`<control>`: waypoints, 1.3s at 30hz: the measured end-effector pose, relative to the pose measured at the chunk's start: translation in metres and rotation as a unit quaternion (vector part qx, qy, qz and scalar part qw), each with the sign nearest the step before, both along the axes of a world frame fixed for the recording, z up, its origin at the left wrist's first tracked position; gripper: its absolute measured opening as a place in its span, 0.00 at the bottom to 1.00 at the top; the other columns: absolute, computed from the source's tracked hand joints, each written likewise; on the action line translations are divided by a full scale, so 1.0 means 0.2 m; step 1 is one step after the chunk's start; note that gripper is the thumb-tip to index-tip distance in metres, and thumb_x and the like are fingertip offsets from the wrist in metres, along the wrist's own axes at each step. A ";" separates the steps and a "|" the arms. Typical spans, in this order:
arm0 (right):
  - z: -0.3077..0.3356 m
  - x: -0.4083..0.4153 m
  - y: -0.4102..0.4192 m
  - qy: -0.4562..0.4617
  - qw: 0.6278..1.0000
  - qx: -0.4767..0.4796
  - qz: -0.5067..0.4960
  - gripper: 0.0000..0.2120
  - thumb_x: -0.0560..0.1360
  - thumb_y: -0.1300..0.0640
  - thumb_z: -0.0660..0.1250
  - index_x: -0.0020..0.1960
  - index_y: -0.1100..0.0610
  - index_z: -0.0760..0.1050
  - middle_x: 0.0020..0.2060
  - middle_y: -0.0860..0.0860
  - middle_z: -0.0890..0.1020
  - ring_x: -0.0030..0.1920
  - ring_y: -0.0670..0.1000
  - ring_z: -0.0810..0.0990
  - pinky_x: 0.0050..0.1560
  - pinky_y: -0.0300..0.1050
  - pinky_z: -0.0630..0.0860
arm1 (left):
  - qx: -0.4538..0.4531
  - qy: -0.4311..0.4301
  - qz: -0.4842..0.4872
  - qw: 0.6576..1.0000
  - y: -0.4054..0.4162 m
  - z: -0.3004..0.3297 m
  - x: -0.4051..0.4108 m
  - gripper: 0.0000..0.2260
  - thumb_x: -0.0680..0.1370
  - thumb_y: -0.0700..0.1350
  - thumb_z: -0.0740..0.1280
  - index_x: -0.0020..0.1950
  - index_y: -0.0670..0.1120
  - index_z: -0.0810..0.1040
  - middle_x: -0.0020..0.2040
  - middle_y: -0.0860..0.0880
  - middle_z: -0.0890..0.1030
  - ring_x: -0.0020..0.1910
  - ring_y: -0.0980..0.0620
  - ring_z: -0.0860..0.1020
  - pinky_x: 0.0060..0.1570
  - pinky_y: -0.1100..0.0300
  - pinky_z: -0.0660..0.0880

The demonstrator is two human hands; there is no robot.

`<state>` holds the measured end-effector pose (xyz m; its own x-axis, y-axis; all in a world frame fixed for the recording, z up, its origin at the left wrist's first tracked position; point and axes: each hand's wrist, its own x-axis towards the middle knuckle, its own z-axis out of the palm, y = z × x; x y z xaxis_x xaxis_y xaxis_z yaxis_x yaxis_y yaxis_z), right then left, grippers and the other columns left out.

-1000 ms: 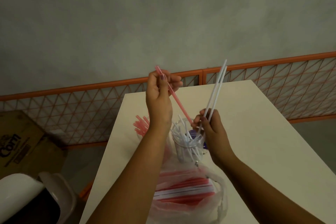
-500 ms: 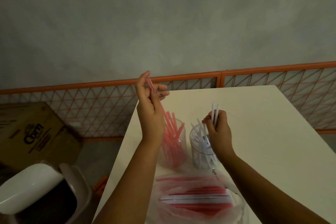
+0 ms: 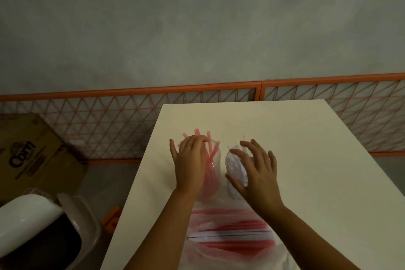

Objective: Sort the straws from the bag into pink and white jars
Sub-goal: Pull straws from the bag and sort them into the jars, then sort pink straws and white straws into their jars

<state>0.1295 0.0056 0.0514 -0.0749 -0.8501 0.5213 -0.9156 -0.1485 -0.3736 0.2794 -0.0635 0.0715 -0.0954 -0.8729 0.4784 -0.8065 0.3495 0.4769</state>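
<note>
Two clear jars stand side by side on the white table (image 3: 306, 160). The left jar (image 3: 213, 173) holds pink straws (image 3: 210, 151); the right jar (image 3: 232, 166) holds white straws (image 3: 237, 161). My left hand (image 3: 189, 162) hovers over the pink jar with relaxed fingers, fingertips near the straw tops. My right hand (image 3: 256, 171) is spread open over the white jar and holds nothing. A clear plastic bag (image 3: 232, 232) with pink and white straws lies at the near edge, between my forearms.
A cardboard box (image 3: 32, 151) and a bin with a white lid (image 3: 32, 221) stand on the floor to the left. An orange mesh fence (image 3: 131, 120) runs behind the table below a grey wall.
Both hands came down and let go of their straws: the pink one went into the left jar, the white ones into the right jar. The camera tilted down.
</note>
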 end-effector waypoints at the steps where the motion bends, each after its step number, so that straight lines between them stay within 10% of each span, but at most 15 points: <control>1: -0.03 0.00 0.01 0.043 0.999 0.027 -0.008 0.26 0.70 0.39 0.65 0.65 0.47 0.69 0.68 0.53 0.70 0.71 0.56 0.62 0.68 0.58 0.55 | -0.019 -0.068 0.001 0.997 0.00 -0.01 0.01 0.06 0.76 0.45 0.65 0.48 0.47 0.81 0.51 0.47 0.84 0.55 0.45 0.80 0.68 0.40 0.51; 9: -0.05 -0.03 -0.03 0.110 0.987 0.084 -0.076 0.38 0.62 0.51 0.78 0.68 0.46 0.66 0.68 0.57 0.72 0.69 0.62 0.68 0.65 0.68 0.59 | 0.072 -0.329 -0.007 0.942 0.03 0.11 -0.04 0.25 0.74 0.67 0.55 0.57 0.53 0.80 0.76 0.50 0.58 0.77 0.45 0.48 0.67 0.36 0.31; 18: -0.03 0.01 -0.04 0.133 0.986 0.083 -0.064 0.40 0.60 0.49 0.79 0.68 0.46 0.66 0.65 0.56 0.75 0.67 0.61 0.71 0.64 0.69 0.62 | 0.088 -0.373 -0.025 0.923 0.10 0.12 0.01 0.25 0.76 0.64 0.55 0.68 0.53 0.71 0.77 0.48 0.56 0.76 0.42 0.44 0.65 0.33 0.31; 22: -0.01 0.01 0.01 0.135 0.989 0.034 -0.048 0.41 0.61 0.41 0.76 0.70 0.47 0.64 0.69 0.58 0.71 0.70 0.62 0.67 0.69 0.63 0.48 | 0.085 -0.339 -0.025 0.936 0.14 0.13 0.03 0.25 0.76 0.64 0.57 0.68 0.53 0.71 0.77 0.48 0.58 0.77 0.44 0.48 0.66 0.36 0.30; 25: 0.00 0.03 0.07 0.112 0.992 -0.040 -0.027 0.35 0.68 0.39 0.68 0.71 0.46 0.62 0.71 0.55 0.66 0.72 0.58 0.61 0.70 0.60 0.44 | 0.001 -0.251 -0.033 0.967 0.15 0.13 0.07 0.21 0.72 0.62 0.65 0.60 0.53 0.77 0.71 0.47 0.70 0.73 0.43 0.62 0.68 0.37 0.40; 30: -0.09 0.08 0.22 0.000 0.988 -0.094 0.124 0.15 0.72 0.54 0.66 0.58 0.50 0.71 0.55 0.49 0.75 0.56 0.49 0.74 0.58 0.41 0.68 | -0.220 -0.077 -0.096 0.968 0.32 0.01 0.13 0.13 0.76 0.49 0.65 0.56 0.44 0.76 0.54 0.44 0.80 0.56 0.49 0.74 0.59 0.56 0.72; 34: -0.26 0.09 0.33 -0.016 0.979 0.115 0.170 0.09 0.70 0.61 0.70 0.48 0.51 0.77 0.45 0.48 0.81 0.44 0.49 0.80 0.41 0.35 0.73 | 0.044 -0.058 -0.204 0.976 0.52 -0.21 0.15 0.10 0.77 0.45 0.61 0.53 0.43 0.79 0.51 0.46 0.81 0.50 0.50 0.79 0.51 0.56 0.78; 39: -0.43 0.09 0.42 0.031 0.938 0.305 0.162 0.28 0.70 0.42 0.66 0.68 0.47 0.67 0.67 0.48 0.70 0.68 0.54 0.68 0.68 0.47 0.65 | 0.242 -0.189 -0.212 0.928 0.62 -0.43 0.19 0.24 0.75 0.47 0.66 0.70 0.48 0.66 0.69 0.48 0.70 0.68 0.49 0.67 0.66 0.59 0.64</control>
